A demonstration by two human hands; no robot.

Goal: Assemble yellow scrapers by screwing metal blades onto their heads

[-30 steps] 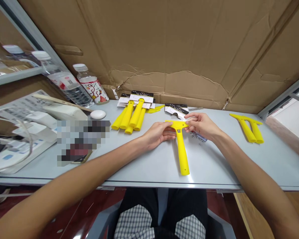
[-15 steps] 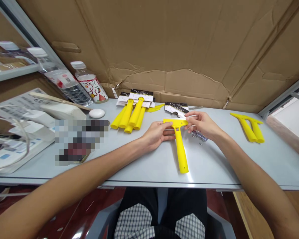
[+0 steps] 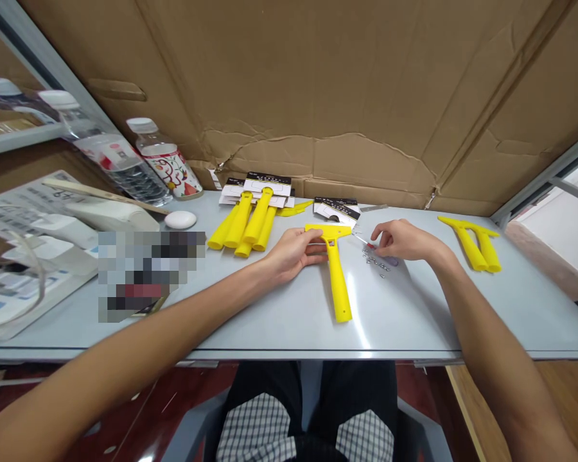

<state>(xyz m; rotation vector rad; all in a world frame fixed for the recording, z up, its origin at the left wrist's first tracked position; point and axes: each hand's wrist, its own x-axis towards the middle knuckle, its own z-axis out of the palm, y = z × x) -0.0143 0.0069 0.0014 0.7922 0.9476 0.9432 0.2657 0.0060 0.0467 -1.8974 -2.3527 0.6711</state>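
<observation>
Out on the grey table [image 3: 404, 314], the left hand [image 3: 293, 252] has its fingers clamped around the head of a yellow plastic scraper [image 3: 336, 282], while the right hand [image 3: 404, 240] pinches a small red-handled screwdriver [image 3: 367, 243] together above scattered screws [image 3: 376, 263].

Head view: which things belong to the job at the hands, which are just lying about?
At the hands: left hand on the yellow plastic scraper; right hand at a small red-handled screwdriver; small loose screws.

Lying about: pile of yellow scrapers; pair of yellow scrapers; water bottle; white disc.
</observation>
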